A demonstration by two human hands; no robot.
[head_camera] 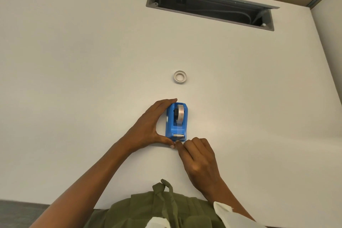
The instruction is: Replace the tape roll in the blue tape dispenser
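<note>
**Operator:** Two rolls are in my view. One sits in the cradle of the blue tape dispenser (pixel 176 123), with its strip running forward to the metal cutter (pixel 179 135). The other, a thin ring (pixel 180 77) that looks mostly core, lies flat on the white desk (pixel 74 79), well apart and farther from me.

**Spotter:** Where are the hands?

**Operator:** My left hand (pixel 153 126) brackets the dispenser's left side, fingers spread: forefinger around the far end, thumb at the near corner. My right hand (pixel 196 155) is curled, with its fingertips (pixel 178 143) pinched together right at the cutter. I think they have the tape's free end, but clear film against that edge is too hard to make out.

**Spotter:** How will it handle?

**Operator:** I judge the dispenser to be stiff plastic, probably weighted at the base, so it should stay put under a light brace. Hold it by the side walls and keep skin away from the serrated blade. The tape is the awkward part: thin, limp and sticky, apt to fold onto itself. Take it only by the very tip. The roll is light and rigid and is best lifted by its rim or core.

**Spotter:** Progress?

**Operator:** Probably near the finish, if the seated roll is the new one.
</note>
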